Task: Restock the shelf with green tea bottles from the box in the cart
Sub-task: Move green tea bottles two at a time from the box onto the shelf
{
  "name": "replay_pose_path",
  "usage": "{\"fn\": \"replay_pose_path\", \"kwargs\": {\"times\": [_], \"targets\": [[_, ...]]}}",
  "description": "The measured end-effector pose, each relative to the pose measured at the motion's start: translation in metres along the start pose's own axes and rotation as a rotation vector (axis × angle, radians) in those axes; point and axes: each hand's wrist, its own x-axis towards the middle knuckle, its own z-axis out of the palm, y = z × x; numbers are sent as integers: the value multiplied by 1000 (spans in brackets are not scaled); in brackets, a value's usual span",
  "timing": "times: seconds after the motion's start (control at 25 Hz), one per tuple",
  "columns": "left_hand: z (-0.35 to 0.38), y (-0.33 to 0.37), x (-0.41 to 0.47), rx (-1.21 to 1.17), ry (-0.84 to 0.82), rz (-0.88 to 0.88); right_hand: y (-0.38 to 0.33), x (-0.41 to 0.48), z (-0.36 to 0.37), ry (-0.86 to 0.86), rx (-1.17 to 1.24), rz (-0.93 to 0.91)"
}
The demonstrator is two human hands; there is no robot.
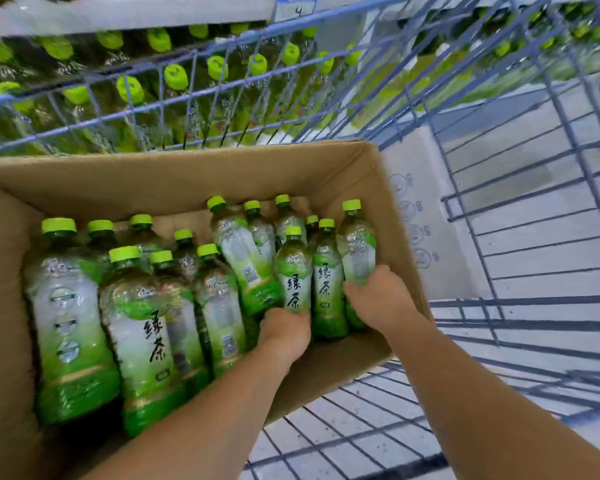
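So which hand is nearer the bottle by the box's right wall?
Right. The right hand grips the rightmost bottle low down; the left hand holds a front-facing bottle two places further left.

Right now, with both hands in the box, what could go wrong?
The left hand grips a tea bottle and the right hand the rightmost bottle near the base; either may slip. Leaning bottles beside them could topple. The cart wall before the shelf may get knocked.

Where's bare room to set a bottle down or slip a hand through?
Inside the box, the near-right corner by the right hand is bare cardboard. Wire cart floor right of it is open. Bottles crowd the box's left and middle.
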Motion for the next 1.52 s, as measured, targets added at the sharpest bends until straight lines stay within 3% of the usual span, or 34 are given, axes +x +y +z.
{"fn": "replay_pose_path", "kwargs": {"times": [0.2, 0.32, 0.6, 0.84, 1.0, 1.28, 1.52], "targets": [[-1, -7, 4, 105, 44, 46, -3, 11, 12, 52, -111, -6], [-12, -5, 2, -39, -33, 63, -2, 15, 16, 93, -97, -13], [-17, 9, -16, -436, -270, -48, 7, 18, 19, 24, 238, -51], [-53, 7, -29, -348, -368, -36, 11, 9, 19, -67, 512, 21], [-83, 2, -35, -295, -414, 28, 7, -1, 15, -126, 559, 43], [-128, -5, -48, -232, -177, 229, -22, -35, 12, -175, 577, -19], [-181, -4, -77, -233, -115, 282, -56, -83, 18, -149, 680, -69]]}}
